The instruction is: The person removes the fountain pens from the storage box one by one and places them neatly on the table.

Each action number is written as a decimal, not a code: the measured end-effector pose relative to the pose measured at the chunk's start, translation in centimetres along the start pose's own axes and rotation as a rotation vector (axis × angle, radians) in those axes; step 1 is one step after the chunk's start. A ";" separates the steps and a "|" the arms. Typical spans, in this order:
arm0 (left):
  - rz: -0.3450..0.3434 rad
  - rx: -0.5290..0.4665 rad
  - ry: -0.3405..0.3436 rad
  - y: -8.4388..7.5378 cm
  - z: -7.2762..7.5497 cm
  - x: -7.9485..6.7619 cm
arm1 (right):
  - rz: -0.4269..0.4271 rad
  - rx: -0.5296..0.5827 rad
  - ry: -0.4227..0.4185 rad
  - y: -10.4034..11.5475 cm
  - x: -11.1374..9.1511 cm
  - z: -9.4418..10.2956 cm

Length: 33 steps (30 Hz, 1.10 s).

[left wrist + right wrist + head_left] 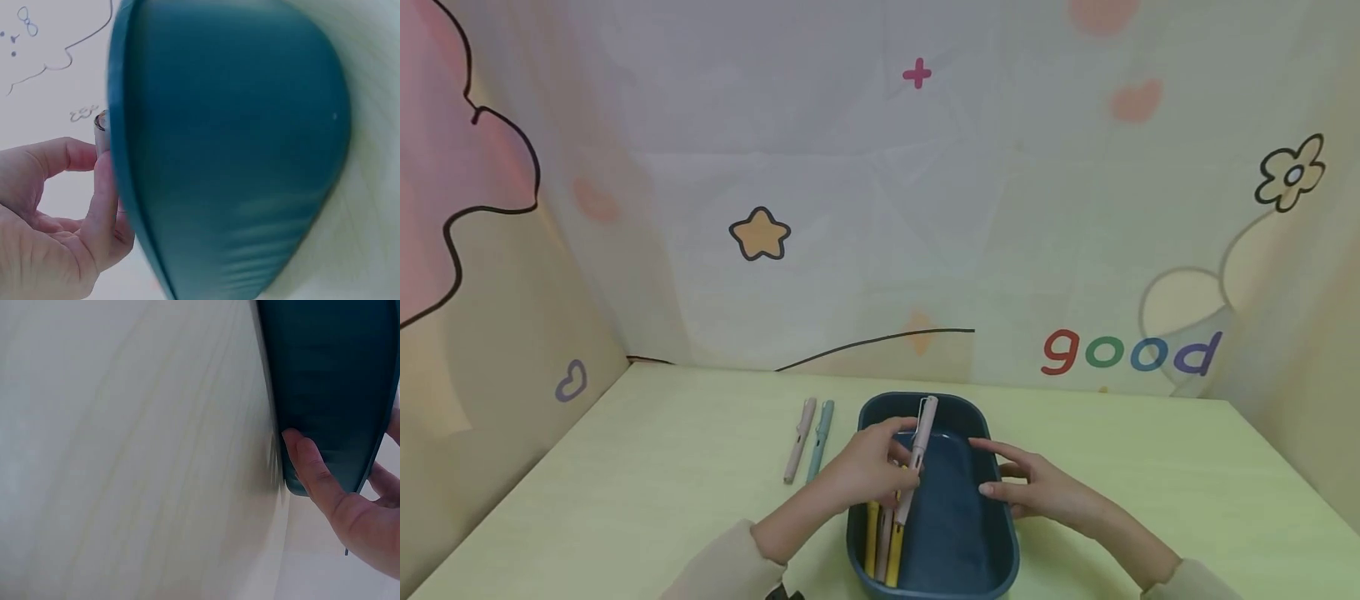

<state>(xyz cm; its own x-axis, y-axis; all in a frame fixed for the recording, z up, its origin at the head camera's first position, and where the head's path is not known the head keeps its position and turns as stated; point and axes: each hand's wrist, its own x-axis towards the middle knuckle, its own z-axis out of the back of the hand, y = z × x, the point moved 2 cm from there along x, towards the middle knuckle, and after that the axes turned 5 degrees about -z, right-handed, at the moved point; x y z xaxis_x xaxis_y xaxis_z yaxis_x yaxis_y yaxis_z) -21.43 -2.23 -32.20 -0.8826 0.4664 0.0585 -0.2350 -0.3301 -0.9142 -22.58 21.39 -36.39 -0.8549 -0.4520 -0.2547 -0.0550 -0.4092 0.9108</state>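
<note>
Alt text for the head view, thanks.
A person's left hand holds a pale pink pen over a dark blue bin, while the right hand grips the bin's right side. Yellow pens and another pink pen lie inside; one pink and one teal pen lie on the table to its left.

I see dark-blue bin (962,533) upright, pale-pink pen (926,421) tilted over its left half. Along bin's left wall: yellow pens (871,540) flanking dusty-pink pen (883,546). Left of bin: mauve pen (800,440), teal pen (822,440).
</note>
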 end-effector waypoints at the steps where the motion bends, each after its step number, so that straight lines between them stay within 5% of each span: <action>1: -0.006 -0.007 -0.006 0.0 0.3 -0.1 | -0.002 -0.003 -0.006 0.0 0.0 0.0; 8: -0.015 -0.032 -0.063 1.0 2.6 -0.6 | -0.034 -0.026 -0.052 0.1 0.1 -0.3; 23: 0.093 -0.007 -0.255 2.8 7.0 -1.9 | -0.042 -0.048 -0.067 0.0 0.0 -0.3; 33: 0.150 0.023 -0.284 4.9 9.8 -2.4 | -0.045 -0.033 -0.064 -0.4 -0.1 -0.4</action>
<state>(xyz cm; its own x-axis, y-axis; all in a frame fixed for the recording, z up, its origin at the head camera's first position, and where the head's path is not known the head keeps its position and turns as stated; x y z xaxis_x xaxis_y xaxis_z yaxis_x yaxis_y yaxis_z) -24.43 -12.99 -32.90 -0.9857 0.1644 0.0359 -0.0996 -0.3980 -0.9120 -22.29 21.30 -36.82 -0.8830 -0.3818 -0.2728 -0.0780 -0.4538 0.8877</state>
